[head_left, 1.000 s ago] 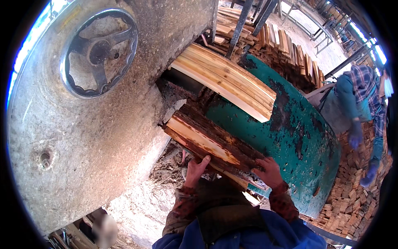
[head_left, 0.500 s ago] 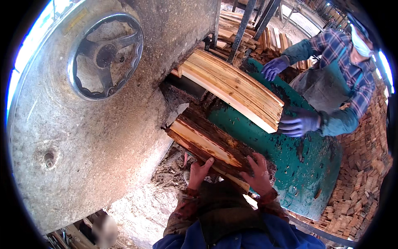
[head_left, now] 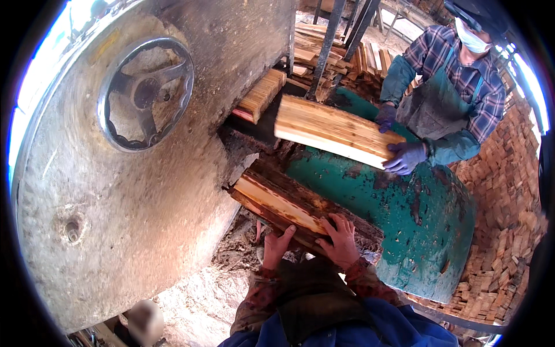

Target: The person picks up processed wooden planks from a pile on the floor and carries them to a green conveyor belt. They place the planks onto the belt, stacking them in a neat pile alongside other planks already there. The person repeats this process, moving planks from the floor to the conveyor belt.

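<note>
Bark-edged timber (head_left: 277, 198) slants between pale machine panel (head_left: 127, 191) and green counter (head_left: 425, 246)!
Right hand (head_left: 341, 243) open, fingers (head_left: 341, 222) slightly apart on top; left hand (head_left: 275, 247), thumb on the near edge, grip hidden, can't tell. Beyond, a co-worker's gloved hands (head_left: 406, 157) hold pale planks (head_left: 332, 130) above the counter; panel blocks the left.

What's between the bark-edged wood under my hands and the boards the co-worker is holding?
In the head view, a strip of worn green surface, with dark grime toward its left end, separates the bark-edged wood from the boards.
</note>
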A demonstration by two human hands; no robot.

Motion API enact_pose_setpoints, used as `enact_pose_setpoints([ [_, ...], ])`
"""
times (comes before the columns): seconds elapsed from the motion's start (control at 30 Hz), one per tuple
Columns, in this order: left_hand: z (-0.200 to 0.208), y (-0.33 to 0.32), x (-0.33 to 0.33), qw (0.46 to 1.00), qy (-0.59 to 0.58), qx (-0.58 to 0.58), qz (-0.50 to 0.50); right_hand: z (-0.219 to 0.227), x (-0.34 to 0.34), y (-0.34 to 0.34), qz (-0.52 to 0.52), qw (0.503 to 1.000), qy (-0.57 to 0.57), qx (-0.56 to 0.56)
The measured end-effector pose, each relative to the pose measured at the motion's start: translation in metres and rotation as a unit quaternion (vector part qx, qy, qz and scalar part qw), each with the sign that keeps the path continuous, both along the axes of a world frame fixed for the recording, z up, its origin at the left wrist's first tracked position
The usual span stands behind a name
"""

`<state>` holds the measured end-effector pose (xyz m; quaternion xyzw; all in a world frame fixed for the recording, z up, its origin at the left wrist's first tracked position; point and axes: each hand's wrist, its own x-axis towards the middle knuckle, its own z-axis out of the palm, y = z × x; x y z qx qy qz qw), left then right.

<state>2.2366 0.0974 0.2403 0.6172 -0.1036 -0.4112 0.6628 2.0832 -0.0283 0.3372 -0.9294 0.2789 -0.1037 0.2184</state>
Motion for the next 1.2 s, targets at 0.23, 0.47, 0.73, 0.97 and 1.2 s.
enact_pose_setpoints([
  [0.23, 0.001, 0.0, -0.001, 0.999, 0.013, 0.024, 0.018, 0.0, 0.0, 0.002, -0.004, 1.0, -0.022, -0.008],
  [0.47, 0.026, 0.0, 0.001, 0.997, -0.023, 0.077, 0.003, 0.002, 0.001, 0.001, -0.003, 1.0, -0.022, -0.011],
  [0.73, 0.036, -0.001, 0.001, 0.997, -0.035, 0.066, 0.001, 0.009, 0.004, -0.001, -0.004, 1.0, -0.005, 0.009],
  [0.97, -0.006, 0.004, 0.001, 0.995, -0.084, 0.044, -0.012, 0.008, 0.001, 0.001, 0.002, 1.0, -0.01, 0.019],
  [1.2, -0.012, 0.004, 0.0, 1.0, 0.003, 0.001, -0.005, 0.013, 0.005, -0.016, 0.005, 0.996, -0.061, 0.062],
])
